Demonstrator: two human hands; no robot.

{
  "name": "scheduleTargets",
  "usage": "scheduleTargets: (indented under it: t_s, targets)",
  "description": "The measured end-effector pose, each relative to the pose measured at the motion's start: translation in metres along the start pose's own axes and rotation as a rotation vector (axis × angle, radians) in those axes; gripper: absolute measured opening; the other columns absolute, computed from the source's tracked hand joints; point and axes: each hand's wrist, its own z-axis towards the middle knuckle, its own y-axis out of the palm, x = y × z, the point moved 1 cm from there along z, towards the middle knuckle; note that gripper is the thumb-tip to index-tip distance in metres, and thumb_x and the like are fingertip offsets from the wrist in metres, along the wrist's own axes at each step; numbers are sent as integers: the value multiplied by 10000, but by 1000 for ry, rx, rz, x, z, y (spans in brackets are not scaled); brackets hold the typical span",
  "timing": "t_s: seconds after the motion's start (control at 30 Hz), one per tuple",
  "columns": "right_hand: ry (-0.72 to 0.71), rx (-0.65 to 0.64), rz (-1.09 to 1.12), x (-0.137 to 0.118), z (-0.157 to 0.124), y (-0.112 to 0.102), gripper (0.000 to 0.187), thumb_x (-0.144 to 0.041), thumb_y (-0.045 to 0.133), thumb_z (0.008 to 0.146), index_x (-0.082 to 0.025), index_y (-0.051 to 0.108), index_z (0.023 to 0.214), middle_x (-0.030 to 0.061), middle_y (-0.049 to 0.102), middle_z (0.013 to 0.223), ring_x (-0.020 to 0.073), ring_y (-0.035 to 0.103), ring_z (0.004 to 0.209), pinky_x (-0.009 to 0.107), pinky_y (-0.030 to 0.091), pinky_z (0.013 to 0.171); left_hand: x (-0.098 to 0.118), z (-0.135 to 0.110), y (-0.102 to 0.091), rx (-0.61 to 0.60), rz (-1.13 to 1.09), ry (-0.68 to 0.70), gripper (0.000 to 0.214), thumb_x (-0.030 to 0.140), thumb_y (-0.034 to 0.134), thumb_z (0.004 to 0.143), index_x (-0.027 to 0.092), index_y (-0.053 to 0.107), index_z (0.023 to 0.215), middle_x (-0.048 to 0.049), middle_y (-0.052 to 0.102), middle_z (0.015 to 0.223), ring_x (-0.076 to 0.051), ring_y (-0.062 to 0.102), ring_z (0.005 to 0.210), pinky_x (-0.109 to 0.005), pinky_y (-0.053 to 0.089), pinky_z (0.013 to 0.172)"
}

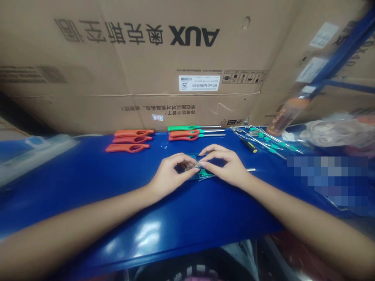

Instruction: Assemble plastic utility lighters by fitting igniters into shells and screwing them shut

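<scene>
Your hands met near the middle of a blue tabletop (117,214), both closed on one small part (192,166), its details blurred. Your left hand (171,171) pinched the part between thumb and fingers, while the fingertips of your right hand (225,163) gripped its right end. The part was held just above a teal shell (192,177) and a green piece (207,174), both partly hidden by your hands; a metal rod (251,169) jutted out beyond your right wrist.

Farther back on your left lay three orange handles (127,148), one behind another. Straight ahead, a green lighter (178,128) sat behind overlapping orange lighters (183,136), their metal tips pointing right. To the right, a black-and-yellow screwdriver (249,145) rested beside a scatter of green-ended rods (274,150), with an orange bottle (285,117) tilted behind them and a plastic bag (336,132) near it. A carton (131,84) printed "AUX", its lettering upside down, walled off the back.
</scene>
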Motion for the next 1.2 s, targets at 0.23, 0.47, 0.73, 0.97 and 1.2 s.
scheduleTargets:
  t_s: [0.23, 0.47, 0.73, 0.97, 1.2]
  targets:
    - [23, -26, 0, -2, 1, -2, 66, -278, 740, 867, -229, 774, 840, 61, 724, 985, 193, 691, 935, 388, 553, 893, 1, -1, -4, -12, 132, 71, 123, 294, 756, 856, 189, 763, 920, -30, 725, 861, -139, 634, 756, -246, 496, 705]
    - [2, -37, -68, 0, 1, 0, 90, -301, 722, 885, -236, 778, 856, 63, 714, 977, 199, 679, 927, 386, 547, 870, 4, 0, -3, -17, 128, 52, 145, 307, 757, 846, 184, 777, 920, -41, 742, 861, -147, 643, 741, -252, 524, 715]
    - [43, -181, -155, -3, 2, -15, 70, -259, 673, 906, -195, 684, 881, 52, 642, 927, 174, 603, 850, 331, 501, 768, -7, 0, -7, 27, -21, -96, 248, 365, 748, 848, 156, 783, 977, -82, 772, 919, -176, 682, 767, -284, 554, 713]
    - [-109, -551, -336, -2, -7, -9, 59, -205, 680, 897, -227, 684, 952, 73, 624, 1106, 234, 589, 1045, 433, 458, 950, -8, 3, -8, -14, -279, -323, 366, 451, 813, 749, 135, 778, 930, -61, 765, 810, -148, 660, 622, -267, 574, 588]
    - [90, -493, -99, -4, -4, -10, 21, -203, 669, 908, -192, 661, 924, 26, 649, 893, 136, 587, 769, 274, 494, 728, -13, 3, -10, -104, -275, -391, 352, 442, 822, 740, 133, 779, 903, -34, 724, 690, -115, 618, 532, -237, 552, 549]
